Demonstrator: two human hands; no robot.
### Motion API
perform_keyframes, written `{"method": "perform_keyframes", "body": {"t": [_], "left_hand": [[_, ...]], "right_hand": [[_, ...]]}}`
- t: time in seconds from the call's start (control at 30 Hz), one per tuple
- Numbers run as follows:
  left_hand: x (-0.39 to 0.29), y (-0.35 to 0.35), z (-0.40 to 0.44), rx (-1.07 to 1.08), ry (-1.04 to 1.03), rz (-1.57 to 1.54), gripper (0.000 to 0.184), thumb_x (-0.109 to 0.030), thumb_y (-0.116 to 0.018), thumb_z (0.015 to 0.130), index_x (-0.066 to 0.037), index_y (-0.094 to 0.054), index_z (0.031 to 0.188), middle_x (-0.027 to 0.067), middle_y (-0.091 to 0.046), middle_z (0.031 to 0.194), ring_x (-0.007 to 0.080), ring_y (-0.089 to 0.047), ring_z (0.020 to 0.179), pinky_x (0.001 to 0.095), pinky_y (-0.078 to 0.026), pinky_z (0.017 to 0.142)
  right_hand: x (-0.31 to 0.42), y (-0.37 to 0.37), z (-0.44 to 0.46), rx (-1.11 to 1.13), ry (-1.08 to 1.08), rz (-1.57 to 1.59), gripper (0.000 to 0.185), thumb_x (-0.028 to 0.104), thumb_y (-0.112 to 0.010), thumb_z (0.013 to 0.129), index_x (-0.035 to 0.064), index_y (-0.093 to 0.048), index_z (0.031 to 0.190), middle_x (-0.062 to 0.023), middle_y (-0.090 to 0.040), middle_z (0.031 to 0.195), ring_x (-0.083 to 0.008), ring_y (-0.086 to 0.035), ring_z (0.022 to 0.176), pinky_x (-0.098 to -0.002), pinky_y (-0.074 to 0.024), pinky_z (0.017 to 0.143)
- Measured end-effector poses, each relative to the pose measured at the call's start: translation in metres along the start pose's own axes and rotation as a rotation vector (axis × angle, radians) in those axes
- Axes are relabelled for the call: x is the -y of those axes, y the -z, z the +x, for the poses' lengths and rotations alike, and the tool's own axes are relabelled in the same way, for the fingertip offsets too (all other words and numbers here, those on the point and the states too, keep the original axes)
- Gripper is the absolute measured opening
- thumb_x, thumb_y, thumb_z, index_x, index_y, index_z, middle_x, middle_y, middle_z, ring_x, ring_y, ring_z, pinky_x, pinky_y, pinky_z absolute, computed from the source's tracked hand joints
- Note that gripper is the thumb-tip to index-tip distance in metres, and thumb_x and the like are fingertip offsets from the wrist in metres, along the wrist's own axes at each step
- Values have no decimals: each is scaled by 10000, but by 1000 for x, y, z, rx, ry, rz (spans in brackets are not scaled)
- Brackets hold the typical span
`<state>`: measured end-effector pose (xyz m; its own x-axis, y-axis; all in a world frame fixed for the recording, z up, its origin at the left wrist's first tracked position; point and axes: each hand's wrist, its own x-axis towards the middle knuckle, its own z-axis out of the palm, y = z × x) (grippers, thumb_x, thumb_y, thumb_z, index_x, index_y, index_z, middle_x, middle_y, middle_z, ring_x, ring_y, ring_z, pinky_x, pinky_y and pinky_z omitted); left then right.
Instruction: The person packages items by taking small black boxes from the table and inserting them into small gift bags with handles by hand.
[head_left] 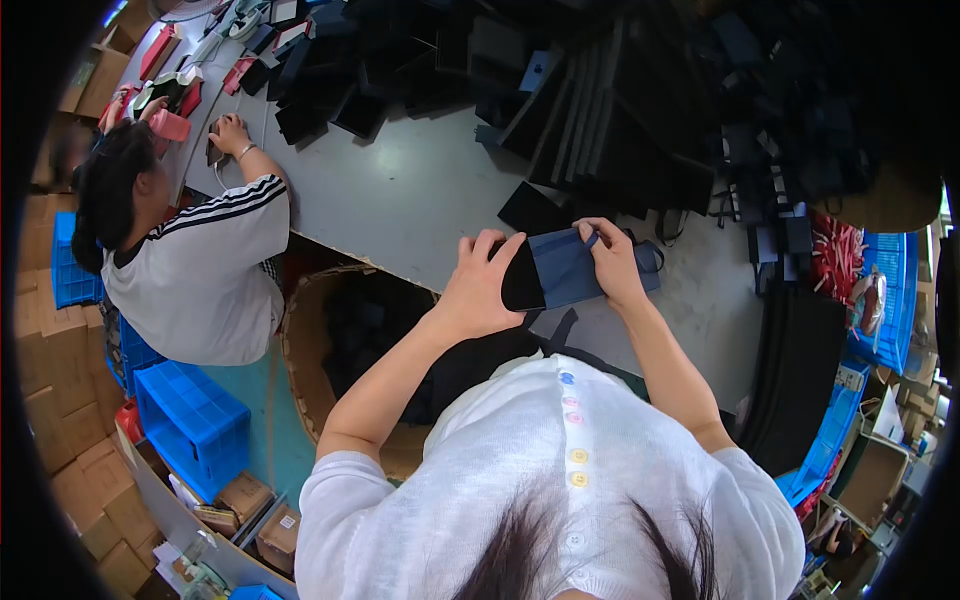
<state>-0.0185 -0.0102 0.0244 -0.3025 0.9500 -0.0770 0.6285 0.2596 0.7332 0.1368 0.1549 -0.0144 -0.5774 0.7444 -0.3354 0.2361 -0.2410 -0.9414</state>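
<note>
My left hand (478, 285) grips a flat black box (522, 280) from its left side, thumb and fingers at opposite edges. Directly against the box's right side is a navy blue paper bag (565, 268). My right hand (612, 262) pinches that bag near its upper edge. A dark handle loop (657, 260) shows at the bag's right end. Whether the box reaches inside the bag cannot be made out. Just beyond my hands, another black box (533, 208) lies on the grey table (390, 190).
Stacked black boxes (590, 110) and dark bags (770, 190) crowd the table's far side. A co-worker (200, 250) sits at the left. Below the table edge stands a large carton (300, 345) with dark contents. Blue crates (195, 425) stand on the floor; red items (835, 255) lie at the right.
</note>
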Motion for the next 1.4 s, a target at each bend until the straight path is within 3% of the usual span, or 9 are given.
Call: {"method": "perform_keyframes", "body": {"t": [0.3, 0.4, 0.57, 0.7, 0.83, 0.9, 1.17, 1.3, 1.4], "left_hand": [[-10, -19, -12, 6, 170, -111, 1044, -173, -804, 530, -99, -311, 1447, 189, -322, 1355, 375, -328, 1263, 437, -327, 1060], [-11, -19, -16, 61, -51, -635, 1016, -168, -754, 591, -128, -264, 1479, 203, -55, 1539, 362, -92, 1427, 450, -190, 1128], [38, -11, -55, -226, 129, -274, 556, -148, -713, 710, -72, -563, 1240, 160, -492, 1324, 334, -491, 1206, 414, -367, 1038], [70, 33, -124, 18, 620, 558, 613, -286, -734, 755, -82, -520, 1292, 194, -444, 1347, 380, -379, 1269, 453, -385, 1020], [71, 4, -91, -46, 256, -51, 699, -293, -765, 738, -24, -479, 1317, 208, -408, 1386, 391, -421, 1242, 483, -377, 1023], [27, -17, -61, 29, 347, -491, 792, -245, -797, 717, -2, -415, 1366, 197, -394, 1412, 346, -428, 1270, 452, -369, 1041], [-17, -51, 8, 69, 80, -1146, 1226, -164, -870, 608, -36, -39, 1500, 158, -351, 1430, 264, -380, 1311, 367, -311, 1085], [-20, -56, -2, -135, -92, -652, 1273, -130, -878, 585, -56, 2, 1503, 132, -381, 1379, 245, -454, 1233, 356, -359, 1044], [-8, -58, -1, -237, -47, -673, 1277, -143, -877, 588, -59, 12, 1501, 158, -355, 1394, 261, -424, 1261, 377, -355, 1046]], "right_hand": [[-19, -11, -27, 44, 32, -80, 200, 217, -495, 982, 40, -564, 1043, -37, -571, 876, -111, -494, 805, -247, -421, 752], [-20, -37, -49, 112, 28, -215, 226, 220, -499, 968, 50, -527, 1114, -120, -592, 962, -236, -559, 948, -326, -432, 842], [-5, -15, -60, 568, 368, -444, 761, 261, -714, 741, 47, -345, 1372, -213, -362, 1373, -369, -368, 1269, -435, -314, 1061], [-71, 55, -32, -366, -30, -1286, 1054, 236, -781, 614, 97, -178, 1467, -231, -306, 1431, -385, -329, 1312, -468, -311, 1075], [-86, 78, -19, -266, -126, -1132, 1110, 214, -780, 600, 69, -115, 1476, -241, -296, 1434, -395, -338, 1304, -455, -321, 1073], [-71, 74, -32, -148, 220, -755, 1122, 201, -789, 591, 100, -115, 1482, -245, -332, 1376, -414, -363, 1253, -473, -368, 1023], [19, 8, -48, 405, 428, -382, 912, 137, -733, 665, 45, -272, 1446, -193, -331, 1430, -356, -346, 1324, -388, -267, 1110], [-7, -8, -12, -6, 10, -194, 508, 250, -696, 858, 15, -479, 1253, -69, -573, 1070, -141, -541, 965, -276, -433, 843], [-3, -44, -9, -200, 228, -57, 320, 200, -685, 867, 7, -546, 1080, -14, -568, 909, -91, -526, 811, -230, -429, 720]]}}
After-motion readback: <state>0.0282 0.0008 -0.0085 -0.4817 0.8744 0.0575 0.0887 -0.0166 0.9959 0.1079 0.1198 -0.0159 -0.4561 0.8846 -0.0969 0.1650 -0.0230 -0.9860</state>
